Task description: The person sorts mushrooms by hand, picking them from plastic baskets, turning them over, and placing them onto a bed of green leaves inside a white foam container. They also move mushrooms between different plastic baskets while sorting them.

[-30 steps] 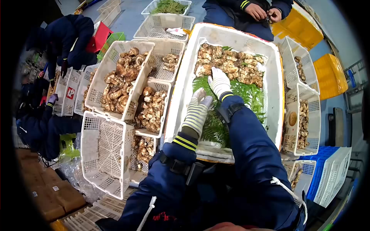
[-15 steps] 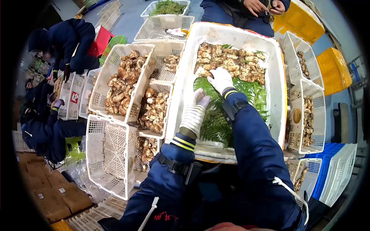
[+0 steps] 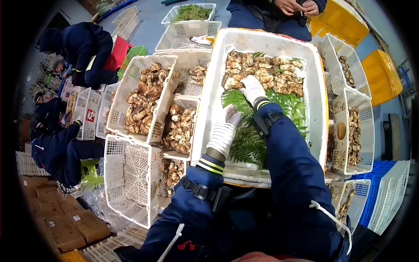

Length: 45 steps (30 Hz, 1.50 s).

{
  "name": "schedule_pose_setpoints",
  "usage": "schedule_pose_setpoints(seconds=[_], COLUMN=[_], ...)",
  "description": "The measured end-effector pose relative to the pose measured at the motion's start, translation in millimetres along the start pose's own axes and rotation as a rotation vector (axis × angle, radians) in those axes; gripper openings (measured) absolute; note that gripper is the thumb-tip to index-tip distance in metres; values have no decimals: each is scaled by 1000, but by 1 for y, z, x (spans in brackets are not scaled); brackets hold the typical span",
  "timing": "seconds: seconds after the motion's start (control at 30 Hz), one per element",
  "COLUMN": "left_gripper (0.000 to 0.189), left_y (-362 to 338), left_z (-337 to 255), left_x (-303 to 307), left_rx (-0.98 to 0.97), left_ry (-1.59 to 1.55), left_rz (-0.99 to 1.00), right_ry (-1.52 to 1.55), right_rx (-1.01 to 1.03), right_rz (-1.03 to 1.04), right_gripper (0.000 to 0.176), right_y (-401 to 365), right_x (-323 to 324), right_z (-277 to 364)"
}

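A white foam box [image 3: 203, 118] stands in front of me, with rows of brown-and-cream mushrooms [image 3: 286, 76] across its far half. Green fern leaves [image 3: 244, 135] line the nearer half. My right hand [image 3: 253, 89], in a white glove, is at the near edge of the mushroom rows. Its fingers are closed around a mushroom there, mostly hidden by the hand. My left hand [image 3: 224, 126], in a striped white glove, is over the ferns by the box's left wall. Its fingers are loosely extended, and nothing shows in them.
Left of the box are white plastic crates of mushrooms [image 3: 146, 102], and an empty one [image 3: 131, 174] lies tilted nearby. More mushroom crates [image 3: 351, 131] line the right side. A person's hands [image 3: 299, 6] show beyond the box. Two people work at far left beside cardboard boxes [image 3: 65, 227].
The whole view has shifted slightly. My right hand has moved a little forward against the mushroom rows. My left hand stays about where it was over the ferns.
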<state>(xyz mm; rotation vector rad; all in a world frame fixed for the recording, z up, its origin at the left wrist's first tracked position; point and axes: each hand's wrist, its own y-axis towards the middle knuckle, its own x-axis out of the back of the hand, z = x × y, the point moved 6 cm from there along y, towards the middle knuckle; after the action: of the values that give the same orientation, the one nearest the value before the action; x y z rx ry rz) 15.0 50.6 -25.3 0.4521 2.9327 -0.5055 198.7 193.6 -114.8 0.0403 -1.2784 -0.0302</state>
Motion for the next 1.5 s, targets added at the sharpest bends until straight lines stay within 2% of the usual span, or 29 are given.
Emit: schedule_pose_setpoints(seconds=[0.17, 0.23, 0.27, 0.3, 0.37, 0.43, 0.5, 0.57, 0.6, 0.63, 0.73, 0.8, 0.83, 0.87, 0.9, 0.93, 0.97, 1.0, 1.03, 1.1, 1.17, 1.33, 1.37, 1.43, 1.5], left_gripper=[55, 52, 51, 50, 48, 46, 46, 47, 47, 47, 43, 46, 48, 36, 38, 41, 43, 31, 36, 38, 39, 32, 32, 32, 31], left_y=[0, 0, 1, 2, 2, 1, 1, 1, 2, 2, 2, -4, -7, 1, 11, -1, -12, -8, -7, -15, -20, -22, -24, -27, -29], left_z=[-1, 0, 2, 4, 4, 2, -2, -5, -6, -5, -15, -34, -44, -31, -18, -30, -44, -42, -42, -50, -54, -55, -58, -61, -62], left_x=[1, 3, 3, 3, 3, 3, 4, 7, 8, 9, 13, 20, 24, 28, 36, 35, 34, 34, 37, 50, 63, 72, 70, 67, 67], left_rx=[-2, -22, -33, -45, -36, -39, -56, -77, -87, -95, -109, -172, -203, -256, -245, -196, -151, -95, -94, 13, -4, 33, 18, -45, -60], left_ry=[30, -6, -28, -51, -86, -94, -67, -61, -61, -98, -224, -147, -107, -335, -341, -452, -563, -622, -659, -772, -752, -776, -772, -672, -522], left_rz=[-1, -5, -7, -8, -16, -26, -36, -61, -76, -88, -108, -154, -179, -266, -236, -196, -157, -198, -155, -128, -160, -127, -117, -118, -153], right_ry=[89, 241, 305, 310, 760, 1003, 1295, 1817, 1791, 1870, 1922, 1861, 1846, 1870, 1894, 1801, 1776, 1698, 1623, 1588, 1533, 1556, 1634, 1826, 1855], right_rx=[-34, 26, -31, 80, 53, -85, -117, -82, -162, -62, -90, -115, -44, -54, -62, -39, 72, 38, 8, 33, -58, -97, -109, -89, -127], right_rz=[86, -63, 11, -88, -113, 146, 212, 432, 438, 507, 513, 453, 456, 384, 314, 299, 448, 465, 479, 354, 365, 270, 240, 363, 295], right_gripper=[48, 48, 48, 48, 49, 49, 42, 34, 41, 44, 42, 41, 40, 40, 39, 38, 39, 38, 38, 37, 35, 28, 27, 28, 30], right_y=[9, -4, -2, -6, 5, -23, -32, -41, -37, -39, -54, -67, -67, -71, -79, -92, -95, -98, -101, -99, -101, -110, -113, -115, -121], right_x=[-2, 6, 7, 6, -41, 16, 31, 45, 41, 51, 82, 100, 98, 101, 101, 118, 112, 114, 114, 107, 101, 104, 108, 99, 102], right_z=[-9, -16, -19, -24, -60, -22, -4, 25, 26, 34, 63, 82, 90, 101, 114, 135, 145, 153, 162, 181, 187, 201, 206, 201, 201])
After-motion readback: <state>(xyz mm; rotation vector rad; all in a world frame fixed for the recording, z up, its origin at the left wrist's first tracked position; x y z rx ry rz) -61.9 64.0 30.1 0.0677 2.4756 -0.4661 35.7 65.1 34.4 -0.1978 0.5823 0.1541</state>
